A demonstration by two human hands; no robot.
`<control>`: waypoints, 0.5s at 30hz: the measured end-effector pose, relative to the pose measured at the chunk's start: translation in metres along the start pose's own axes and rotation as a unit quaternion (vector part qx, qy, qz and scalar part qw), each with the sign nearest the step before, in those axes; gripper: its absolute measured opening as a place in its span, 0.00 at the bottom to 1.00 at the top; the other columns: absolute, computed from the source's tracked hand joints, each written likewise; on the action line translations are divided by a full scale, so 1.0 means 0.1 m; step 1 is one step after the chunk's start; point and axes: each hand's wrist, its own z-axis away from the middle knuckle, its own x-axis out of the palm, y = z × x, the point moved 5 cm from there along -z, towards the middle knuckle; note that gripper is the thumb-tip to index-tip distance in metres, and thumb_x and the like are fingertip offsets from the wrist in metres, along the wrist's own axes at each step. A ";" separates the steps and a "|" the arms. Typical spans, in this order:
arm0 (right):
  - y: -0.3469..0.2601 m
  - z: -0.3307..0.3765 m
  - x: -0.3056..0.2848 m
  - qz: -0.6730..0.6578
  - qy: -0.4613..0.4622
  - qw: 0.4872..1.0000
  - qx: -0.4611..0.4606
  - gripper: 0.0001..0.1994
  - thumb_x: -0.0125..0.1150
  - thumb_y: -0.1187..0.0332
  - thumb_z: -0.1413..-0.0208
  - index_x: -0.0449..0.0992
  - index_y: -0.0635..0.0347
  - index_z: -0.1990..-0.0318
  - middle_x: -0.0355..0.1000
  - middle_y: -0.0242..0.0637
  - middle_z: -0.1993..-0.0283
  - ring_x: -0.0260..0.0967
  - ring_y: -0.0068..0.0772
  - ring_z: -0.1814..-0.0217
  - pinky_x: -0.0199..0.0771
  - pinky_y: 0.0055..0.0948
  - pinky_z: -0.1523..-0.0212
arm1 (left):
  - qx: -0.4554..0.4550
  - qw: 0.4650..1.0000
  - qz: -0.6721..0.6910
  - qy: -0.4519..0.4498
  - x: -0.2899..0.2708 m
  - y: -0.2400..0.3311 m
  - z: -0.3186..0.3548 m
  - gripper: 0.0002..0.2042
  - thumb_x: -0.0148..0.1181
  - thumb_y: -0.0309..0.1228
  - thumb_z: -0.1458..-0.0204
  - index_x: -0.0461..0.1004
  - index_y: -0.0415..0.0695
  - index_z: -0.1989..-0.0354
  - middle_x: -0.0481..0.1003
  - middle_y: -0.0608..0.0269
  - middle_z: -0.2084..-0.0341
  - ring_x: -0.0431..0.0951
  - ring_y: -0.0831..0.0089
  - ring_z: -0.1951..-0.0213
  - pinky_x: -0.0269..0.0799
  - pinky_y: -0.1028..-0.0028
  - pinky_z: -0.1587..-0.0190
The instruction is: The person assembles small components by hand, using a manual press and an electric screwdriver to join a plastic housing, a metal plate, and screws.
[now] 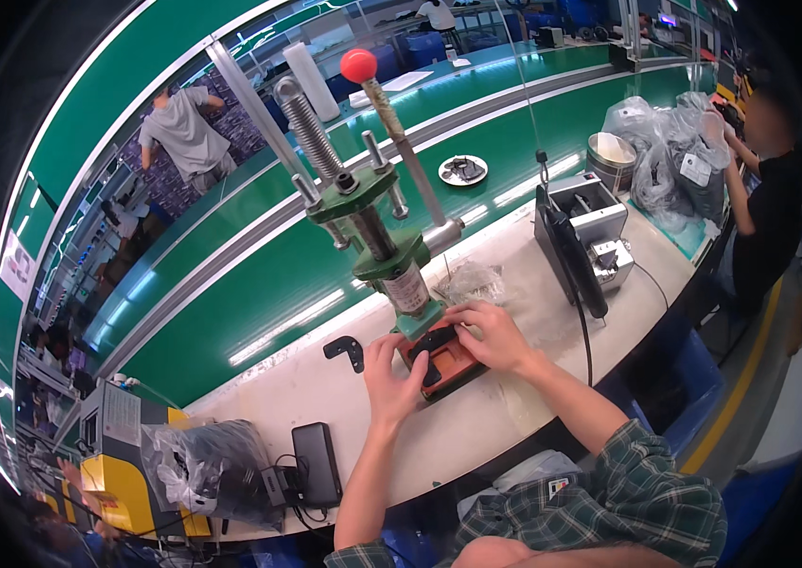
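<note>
Both hands work at an orange fixture (455,358) under the ram of a green hand press (407,289) with a red-knobbed lever (359,66). In the fixture lies a black curved plastic part (433,341). My left hand (389,386) is at its left side, thumb and fingers closed about the part's near end. From the right, my right hand (493,337) pinches its far end, fingertips close beneath the ram. The exact fingertip contact is partly hidden. A similar black curved part (345,351) lies on the table just left of my left hand.
A black power bank-like box (317,464) with cables and a bagged bundle (207,464) stand left. Behind is a green conveyor with a white plate (463,170) of small dark parts. Rightward are a dark upright device (571,256), a tin (611,159), plastic bags (670,151) and a co-worker.
</note>
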 end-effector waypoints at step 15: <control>0.03 0.07 0.08 0.024 0.017 0.999 -0.044 0.15 0.61 0.78 0.43 0.85 0.61 0.49 0.79 0.47 0.44 0.77 0.50 0.41 0.78 0.43 0.41 | -0.010 0.999 -0.029 -0.024 0.31 -0.20 -0.06 0.15 0.74 0.32 0.51 0.83 0.42 0.55 0.75 0.59 0.63 0.72 0.56 0.56 0.72 0.61 0.51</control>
